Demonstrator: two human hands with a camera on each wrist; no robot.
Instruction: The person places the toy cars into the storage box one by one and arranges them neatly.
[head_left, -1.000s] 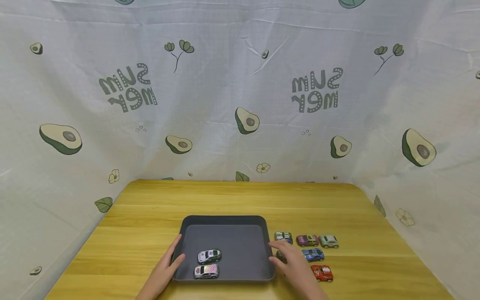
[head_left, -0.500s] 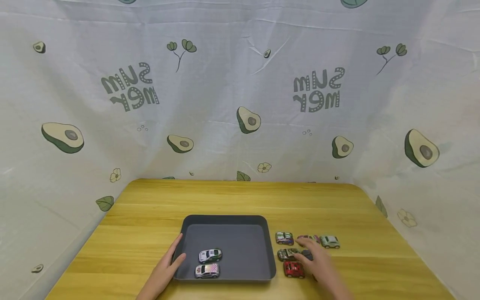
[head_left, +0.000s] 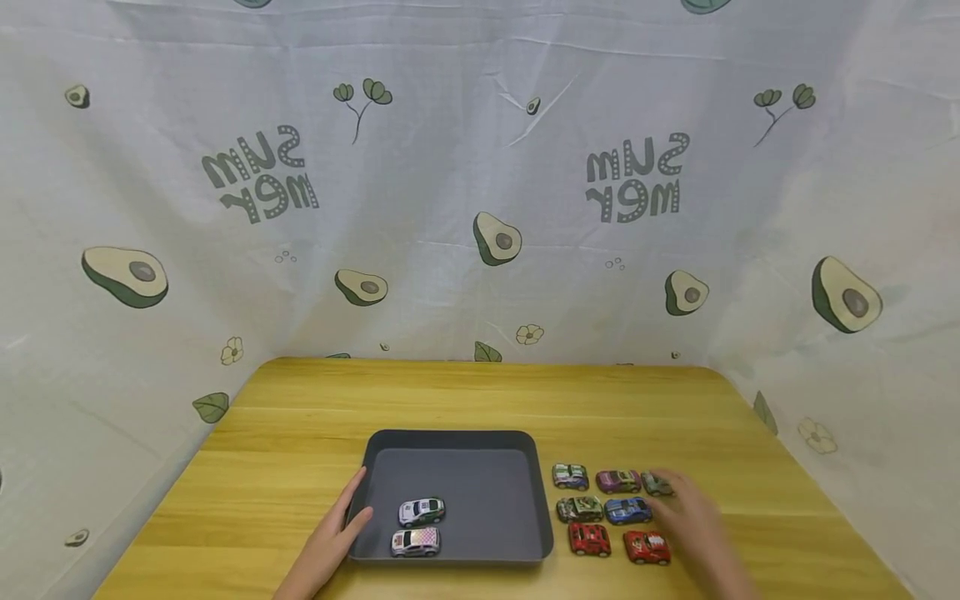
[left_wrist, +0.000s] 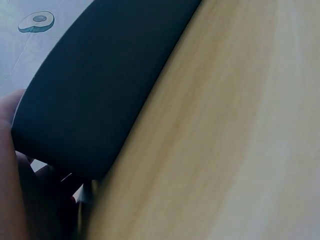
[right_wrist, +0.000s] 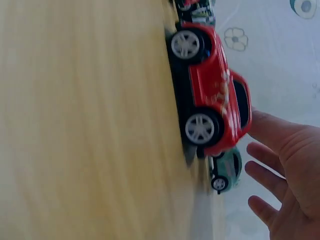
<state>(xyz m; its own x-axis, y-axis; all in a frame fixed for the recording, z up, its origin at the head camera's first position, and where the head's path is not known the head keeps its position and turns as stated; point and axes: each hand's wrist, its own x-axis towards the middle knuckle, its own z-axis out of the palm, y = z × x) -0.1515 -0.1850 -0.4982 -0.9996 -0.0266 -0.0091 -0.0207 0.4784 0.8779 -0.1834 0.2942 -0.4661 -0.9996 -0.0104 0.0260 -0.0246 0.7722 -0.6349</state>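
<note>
Toy car [right_wrist: 229,170], pale green, probably light, hard and slick, suits a pinch across its body by my right hand [head_left: 686,505], fingers loosely parted.

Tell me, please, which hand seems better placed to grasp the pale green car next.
Likely the right hand: it is at the pale green car, partly covering it in the head view. The left hand is at the left edge of the tray, which lies between it and the car.

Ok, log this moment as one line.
left hand: holds gray tray, left side | right hand: by pale green car | tray: two cars inside | table: seven cars
</note>
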